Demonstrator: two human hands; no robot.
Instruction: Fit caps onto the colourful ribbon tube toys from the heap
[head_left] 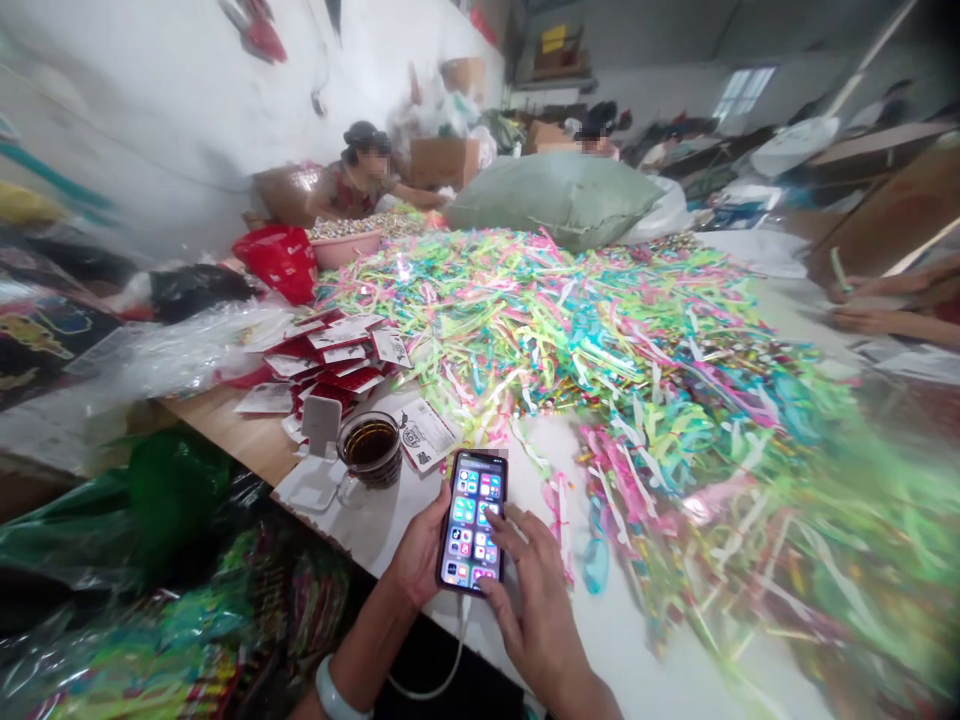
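Phone [474, 525] (2 hands [424, 543] [538, 580] touching) is near table edge [363, 548] and bare tabletop [606, 632].

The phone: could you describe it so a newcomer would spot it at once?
On the white tabletop, start at the big heap of bright strips and come down to the near edge. There the left hand holds the phone, just right of a glass cup of dark liquid. Its lit screen of app icons and white cable set it apart.
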